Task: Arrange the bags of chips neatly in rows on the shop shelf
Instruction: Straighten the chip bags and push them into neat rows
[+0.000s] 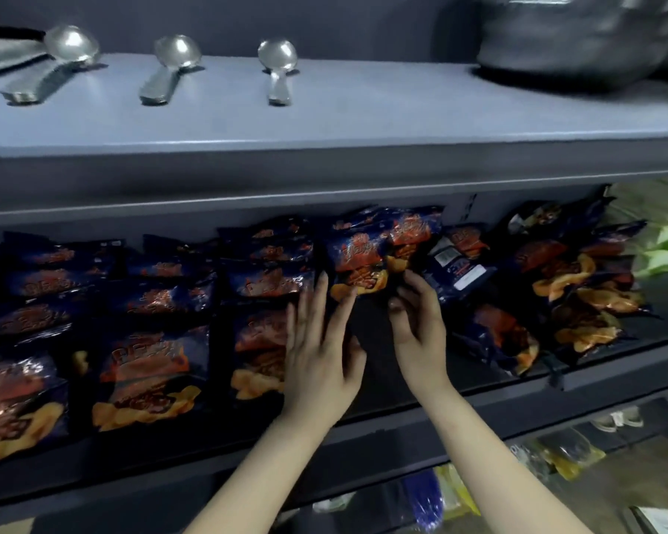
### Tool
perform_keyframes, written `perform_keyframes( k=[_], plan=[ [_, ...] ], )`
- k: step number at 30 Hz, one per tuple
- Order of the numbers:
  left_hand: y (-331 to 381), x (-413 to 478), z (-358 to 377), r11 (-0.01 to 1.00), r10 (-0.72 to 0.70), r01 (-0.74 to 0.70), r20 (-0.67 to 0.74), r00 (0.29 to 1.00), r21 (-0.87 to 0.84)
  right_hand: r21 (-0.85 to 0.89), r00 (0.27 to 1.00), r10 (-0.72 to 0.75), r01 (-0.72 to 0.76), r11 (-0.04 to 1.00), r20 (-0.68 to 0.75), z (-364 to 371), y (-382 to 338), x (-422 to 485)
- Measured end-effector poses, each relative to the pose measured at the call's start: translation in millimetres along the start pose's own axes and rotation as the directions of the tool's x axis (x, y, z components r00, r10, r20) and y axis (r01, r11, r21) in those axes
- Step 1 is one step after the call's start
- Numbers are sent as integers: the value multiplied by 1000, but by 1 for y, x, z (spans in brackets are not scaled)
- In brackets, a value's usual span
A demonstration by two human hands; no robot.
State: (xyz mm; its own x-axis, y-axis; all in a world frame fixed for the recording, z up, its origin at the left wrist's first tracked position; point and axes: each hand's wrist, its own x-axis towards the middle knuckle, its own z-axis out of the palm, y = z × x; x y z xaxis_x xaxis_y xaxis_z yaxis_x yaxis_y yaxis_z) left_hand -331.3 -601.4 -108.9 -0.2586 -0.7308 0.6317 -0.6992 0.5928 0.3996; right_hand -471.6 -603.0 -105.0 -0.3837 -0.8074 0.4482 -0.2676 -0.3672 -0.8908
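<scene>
Middle level of the dark grey metal shop shelf [517, 395]. Progress check.

Done: from 9 o'clock to the centre, three columns of dark blue foil chip bags with orange print [151, 341] lie face up, overlapping front to back, in fair rows.

In hand: a fourth column is only begun. One dark blue and orange bag [357, 260] sits at the back, at 12 o'clock of the hands, with bare shelf board in front of it.
- left hand [321, 352]: grip slack, fingers straight, laid against the right edge of the third column.
- right hand [417, 317]: fingers curled, apparently pinching that bag's lower right corner.

Left: toward 3 o'clock a loose heap of the same bags [563, 287] lies tilted and crossed, one of them label side up.

Judgement: roughly two thirds sorted. The fourth column and the heap remain.
</scene>
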Motion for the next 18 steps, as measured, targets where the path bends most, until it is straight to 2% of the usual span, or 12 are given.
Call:
perform_keyframes(
  k=[5, 8, 10, 13, 15, 18],
  plan=[
    [54, 33, 48, 990, -7, 12, 36, 999, -138, -157, 980, -179, 164, 974, -87, -71, -2, 28],
    [83, 52, 77, 950, -100, 128, 111, 989, -284, -242, 972, -211, 183, 953, -98, -113, 7, 35],
    [97, 64, 95, 911, -164, 214, 167, 972, -352, -330, 981, -183, 150, 932, -71, -137, 13, 39],
    [105, 82, 121, 900, -195, 248, 178, 964, -359, -455, 994, -46, 86, 886, 99, -162, 22, 40],
    [105, 92, 137, 915, -206, 258, 189, 960, -309, -539, 961, 70, 89, 838, 267, -170, 34, 37],
    [101, 102, 155, 939, -230, 271, 199, 953, -212, -597, 918, 121, 142, 790, 379, -173, 50, 30]
  ],
)
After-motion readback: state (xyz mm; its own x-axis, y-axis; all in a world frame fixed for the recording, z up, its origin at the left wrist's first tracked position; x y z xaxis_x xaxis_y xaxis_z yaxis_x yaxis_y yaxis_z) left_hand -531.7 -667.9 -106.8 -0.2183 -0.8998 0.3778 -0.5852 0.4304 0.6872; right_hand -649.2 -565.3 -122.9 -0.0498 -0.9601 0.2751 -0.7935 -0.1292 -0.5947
